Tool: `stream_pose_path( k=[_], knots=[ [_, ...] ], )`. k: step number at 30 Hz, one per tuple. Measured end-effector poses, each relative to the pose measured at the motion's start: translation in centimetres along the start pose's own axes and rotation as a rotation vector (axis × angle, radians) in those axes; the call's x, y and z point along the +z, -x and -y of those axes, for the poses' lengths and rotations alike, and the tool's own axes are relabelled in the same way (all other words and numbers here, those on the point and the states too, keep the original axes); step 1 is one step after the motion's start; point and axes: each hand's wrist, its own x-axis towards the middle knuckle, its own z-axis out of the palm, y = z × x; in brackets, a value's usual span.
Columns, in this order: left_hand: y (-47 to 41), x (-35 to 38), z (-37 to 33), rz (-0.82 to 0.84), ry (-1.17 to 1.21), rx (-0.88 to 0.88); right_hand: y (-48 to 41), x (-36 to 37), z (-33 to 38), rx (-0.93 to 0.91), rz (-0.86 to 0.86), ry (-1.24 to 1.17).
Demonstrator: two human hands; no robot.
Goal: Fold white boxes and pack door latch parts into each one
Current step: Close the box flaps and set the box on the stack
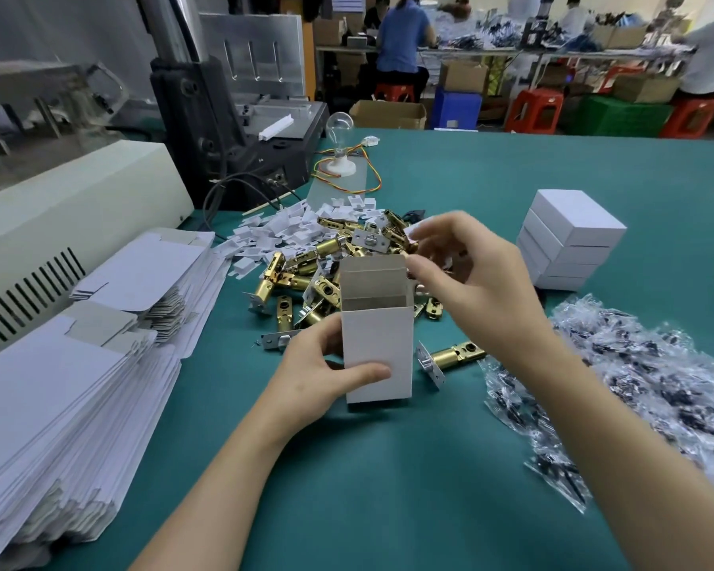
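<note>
An upright white box [378,348] with its top flap raised stands on the green table [388,467]. My left hand [318,377] grips its lower left side, thumb across the front. My right hand [470,278] hovers at the box's upper right corner with fingers curled, and a small white piece shows at its fingertips. Behind the box lies a heap of brass door latches [326,261]. One latch [450,358] lies alone to the right of the box.
Stacks of flat white box blanks [79,364] fill the left side. Small white card inserts [281,228] are scattered behind the latches. Folded white boxes [569,241] are stacked at the right. Clear bags of dark screws [635,385] lie at the right front. A machine [231,117] and a bulb [339,146] stand behind.
</note>
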Motion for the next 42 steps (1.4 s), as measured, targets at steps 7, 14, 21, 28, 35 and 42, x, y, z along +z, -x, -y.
stream_pose_path(
  k=[7, 14, 21, 28, 35, 42],
  knots=[
    [-0.2, 0.1, -0.4, -0.027, 0.054, 0.023, 3.0, 2.0, -3.1, 0.164, 0.019, -0.135],
    [-0.1, 0.3, -0.8, -0.226, 0.111, 0.118, 4.1, 3.0, -3.8, 0.169, 0.044, -0.257],
    [0.3, 0.0, -0.8, -0.310, -0.033, 0.244, 4.7, 2.8, -3.8, 0.098, 0.062, -0.185],
    [0.2, 0.2, -1.4, -0.280, -0.143, 0.305, 4.8, 2.9, -3.6, 0.043, 0.061, -0.080],
    [0.4, 0.5, -2.1, -0.367, -0.230, 0.379, 4.8, 3.0, -2.5, 0.089, 0.029, -0.156],
    [0.6, 0.8, -2.3, -0.390, -0.058, 0.382, 4.7, 3.7, -2.1, 0.254, 0.001, -0.485]
  ],
)
